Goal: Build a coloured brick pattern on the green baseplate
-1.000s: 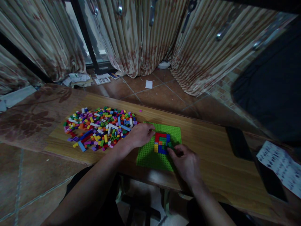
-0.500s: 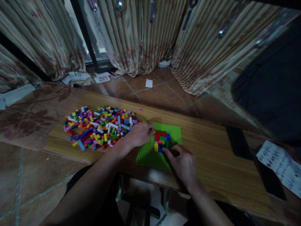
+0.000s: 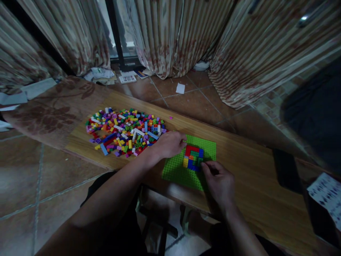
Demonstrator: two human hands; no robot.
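A green studded baseplate (image 3: 174,173) lies on the wooden bench. Several toy building bricks (image 3: 194,149), red, blue, green, yellow and orange, form a compact block on it. My left hand (image 3: 172,144) is over the baseplate's upper left edge, fingers curled and pinched together; anything between them is hidden. At the block's lower right corner, my right hand (image 3: 220,179) has thumb and index finger brought together, the tips against or just beside the bricks. Whatever those tips grip is too small to make out. Left of my left hand spreads a large pile of loose bricks (image 3: 125,131).
A single pink brick (image 3: 171,117) lies near the bench's far edge. On the right are a black phone-like slab (image 3: 287,170) and a printed sheet (image 3: 326,199). Beyond the bench, papers (image 3: 128,79) lie on the tiled floor below striped curtains (image 3: 170,39).
The whole view has shifted, so the bench sits further right and slightly higher. My right hand has moved from the block's bottom edge to its lower right corner. My left hand stays by the baseplate's edge.
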